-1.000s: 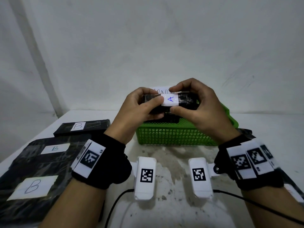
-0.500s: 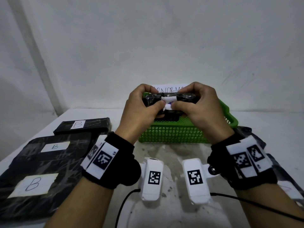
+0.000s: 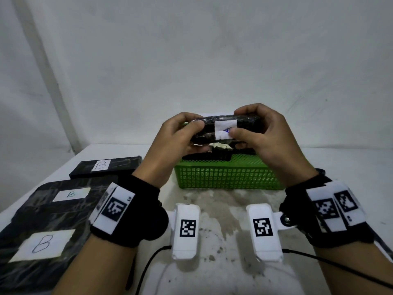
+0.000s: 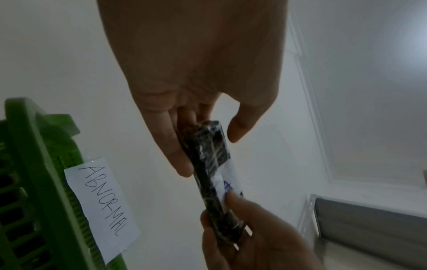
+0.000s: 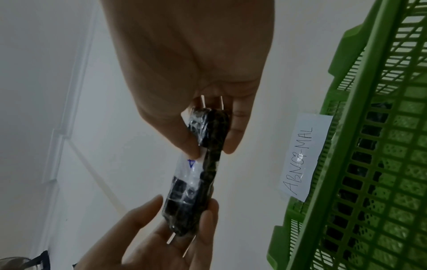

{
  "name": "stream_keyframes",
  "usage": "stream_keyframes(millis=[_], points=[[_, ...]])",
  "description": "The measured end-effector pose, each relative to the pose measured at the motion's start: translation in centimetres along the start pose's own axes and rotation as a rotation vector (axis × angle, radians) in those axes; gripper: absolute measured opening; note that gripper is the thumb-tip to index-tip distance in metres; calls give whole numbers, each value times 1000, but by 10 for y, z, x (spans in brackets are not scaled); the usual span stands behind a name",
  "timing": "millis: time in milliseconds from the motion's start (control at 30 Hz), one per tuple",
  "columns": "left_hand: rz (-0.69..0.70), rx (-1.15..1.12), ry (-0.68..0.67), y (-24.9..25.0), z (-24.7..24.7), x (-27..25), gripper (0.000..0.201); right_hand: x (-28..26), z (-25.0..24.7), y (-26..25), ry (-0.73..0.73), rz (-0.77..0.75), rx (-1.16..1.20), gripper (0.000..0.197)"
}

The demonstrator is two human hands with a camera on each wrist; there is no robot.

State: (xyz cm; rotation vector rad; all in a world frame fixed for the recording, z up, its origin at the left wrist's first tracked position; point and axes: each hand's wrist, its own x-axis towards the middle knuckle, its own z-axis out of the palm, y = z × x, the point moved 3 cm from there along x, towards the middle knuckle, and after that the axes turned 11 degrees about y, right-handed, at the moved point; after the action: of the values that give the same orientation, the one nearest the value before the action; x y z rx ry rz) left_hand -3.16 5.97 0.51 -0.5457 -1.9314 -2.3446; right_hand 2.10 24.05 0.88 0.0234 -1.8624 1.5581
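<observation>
Right below the wrapped packet [image 3: 246, 124] you've got the green basket [image 3: 225, 177] with black packets [image 3: 221, 155] inside. B-labelled packets [image 3: 63, 213] crowd the left; the bare table [image 3: 223, 200] in front of the basket is open.

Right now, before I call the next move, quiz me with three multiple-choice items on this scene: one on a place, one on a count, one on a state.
1. Where is the black packet?
A. flat on the table
B. held up near the green basket
C. on the floor

2. How many white B labels show?
A. three
B. one
C. six

3. What is the right hand doing?
A. resting flat
B. hanging idle
C. pinching the packet

Answers:
1 B: it is in the air, in front of the basket's rim.
2 A: three labels sit on the dark packets at the left.
3 C: its thumb and fingers clamp one end of the packet.
</observation>
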Motion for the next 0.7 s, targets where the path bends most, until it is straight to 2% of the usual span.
stream_keyframes(millis=[100, 167, 267, 400, 500, 567, 633, 700], points=[[-61, -74, -23, 2, -3, 2, 25, 0, -3, -1, 21, 14, -47, 29], [-73, -81, -49, 1, -2, 2, 26, 0, -4, 1, 46, 20, -115, 31], [-38, -44, -74, -3, -2, 2, 22, -2, -3, 2, 47, 24, -152, 35], [-39, -38, -168, -2, -3, 0, 10, -1, -1, 1, 38, 58, -68, 27], [-125, -101, -300, 0, 5, -9, 14, -1, 4, 5, 47, 95, -42, 30], [-197, -162, -344, -2, 14, -15, 29, -3, 10, 8, 28, 158, 34, 33], [-272, -176, -320, -7, 22, -18, 48, -6, 15, 9, 1, 246, 147, 31], [-341, -207, -294, -10, 24, -18, 40, -8, 19, 9, -12, 314, 194, 28]])
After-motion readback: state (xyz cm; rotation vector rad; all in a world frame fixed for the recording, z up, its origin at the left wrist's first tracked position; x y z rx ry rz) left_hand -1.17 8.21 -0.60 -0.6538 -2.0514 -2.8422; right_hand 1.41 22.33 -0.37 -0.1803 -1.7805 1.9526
